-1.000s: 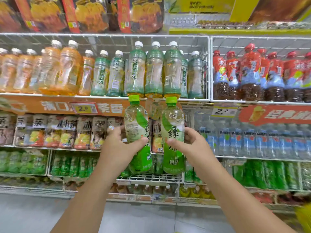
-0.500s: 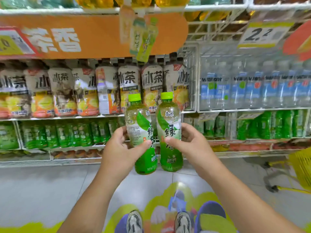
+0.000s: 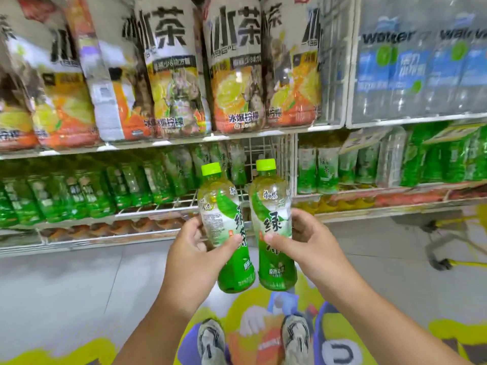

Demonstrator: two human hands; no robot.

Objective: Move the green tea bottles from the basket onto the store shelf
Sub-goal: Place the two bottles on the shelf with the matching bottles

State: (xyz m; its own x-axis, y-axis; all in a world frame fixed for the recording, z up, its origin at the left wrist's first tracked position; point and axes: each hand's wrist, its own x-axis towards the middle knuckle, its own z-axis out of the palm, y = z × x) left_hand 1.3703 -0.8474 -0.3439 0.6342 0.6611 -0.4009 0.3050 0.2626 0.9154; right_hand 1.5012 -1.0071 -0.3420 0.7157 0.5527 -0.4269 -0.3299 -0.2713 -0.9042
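Observation:
My left hand [image 3: 193,255] grips a green tea bottle [image 3: 224,206] with a lime cap, held upright. My right hand [image 3: 307,242] grips a second green tea bottle [image 3: 274,204] right beside it. Both bottles hover in front of a low wire shelf [image 3: 168,206] that has an open gap just behind them. Rows of the same green tea bottles [image 3: 79,193] fill that shelf to the left. A yellow basket frame on wheels [image 3: 458,248] shows at the right edge.
The shelf above carries large iced lemon tea bottles [image 3: 179,80]. Water bottles [image 3: 421,69] stand at the upper right, more green bottles [image 3: 434,159] below them. My shoes [image 3: 212,341] stand on a coloured floor sticker.
The view has dropped from the upper shelves to the low green tea shelf. Both hands have lowered the two bottles and brought them closer to the shelf gap.

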